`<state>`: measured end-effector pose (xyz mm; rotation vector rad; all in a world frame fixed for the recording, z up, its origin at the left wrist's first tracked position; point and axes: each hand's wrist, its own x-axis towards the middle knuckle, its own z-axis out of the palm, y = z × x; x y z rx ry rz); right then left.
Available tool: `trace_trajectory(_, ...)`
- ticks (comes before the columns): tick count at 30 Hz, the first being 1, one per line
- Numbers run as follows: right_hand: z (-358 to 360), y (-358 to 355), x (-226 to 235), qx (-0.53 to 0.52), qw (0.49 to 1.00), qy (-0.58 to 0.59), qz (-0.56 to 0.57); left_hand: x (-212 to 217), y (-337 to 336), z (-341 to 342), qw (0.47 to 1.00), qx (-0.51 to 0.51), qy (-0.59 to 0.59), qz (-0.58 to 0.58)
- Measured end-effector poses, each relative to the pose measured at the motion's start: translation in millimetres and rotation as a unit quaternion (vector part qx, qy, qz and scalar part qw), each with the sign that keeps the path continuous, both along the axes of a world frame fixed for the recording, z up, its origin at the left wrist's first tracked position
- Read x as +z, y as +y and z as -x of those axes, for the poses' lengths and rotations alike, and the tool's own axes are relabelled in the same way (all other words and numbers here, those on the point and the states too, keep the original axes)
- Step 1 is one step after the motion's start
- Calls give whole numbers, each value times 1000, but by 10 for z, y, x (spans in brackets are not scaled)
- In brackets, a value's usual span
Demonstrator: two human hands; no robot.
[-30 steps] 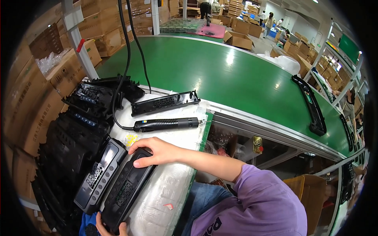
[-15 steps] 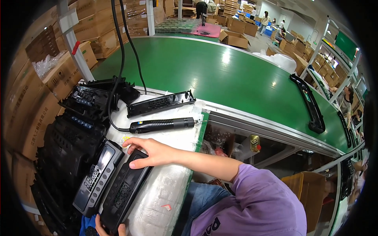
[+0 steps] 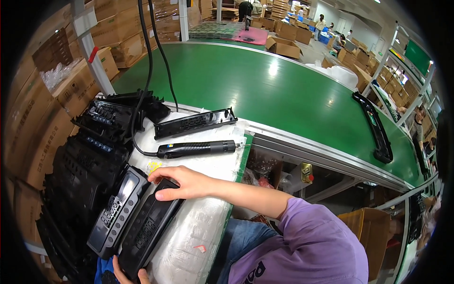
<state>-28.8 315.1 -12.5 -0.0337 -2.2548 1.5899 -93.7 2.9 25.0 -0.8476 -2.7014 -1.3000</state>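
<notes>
Both my hands grip a long black panel [image 3: 144, 232] with a display window and a row of round buttons, one hand at each end. My right hand [image 3: 182, 183] has its thumb on the panel's face and its fingers around the upper end. At the bottom edge, my left hand [image 3: 126, 274] pinches the lower end and is only partly visible. A similar panel with a grey face [image 3: 116, 215] lies tilted just left of the held one. A corded black electric screwdriver [image 3: 196, 149] rests above my right hand, and a black slotted part [image 3: 196, 124] lies beyond it.
Black plastic housings [image 3: 85, 175] are piled along the left. A green conveyor belt [image 3: 227, 78] crosses behind the white work surface [image 3: 184, 236] and carries a long black part [image 3: 373, 128]. Two cables [image 3: 146, 57] hang at upper left. Cardboard boxes [image 3: 35, 128] are stacked beside the pile.
The held panel and both hands have barely moved; the panel's lower end sits slightly more to the left. The whole view has shifted a little.
</notes>
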Motion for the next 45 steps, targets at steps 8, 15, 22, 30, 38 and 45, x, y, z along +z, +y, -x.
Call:
trace_trajectory(8, -46, -22, 88, 20, 1000, 0, -24, -57, -26, 40, 999, -15, -29, -25)
trace_trajectory(15, -34, -35, 72, 10, 998, 46, -30, -102, -42, 62, 996, -28, -73, -51)
trace_trajectory(22, -57, 12, 121, 74, 991, 33, -102, -92, -30, 50, 997, -24, -50, -62)
trace_trajectory(30, -89, 64, 189, 125, 992, 5, -11, -62, -12, 43, 996, -21, -57, -69)
trace_trajectory(38, -36, -5, 48, 112, 993, 20, 39, -49, -38, 13, 998, -8, -26, -57)
trace_trajectory(45, 9, 46, 40, 20, 999, -21, 35, -192, 95, 113, 988, -17, -48, -143)
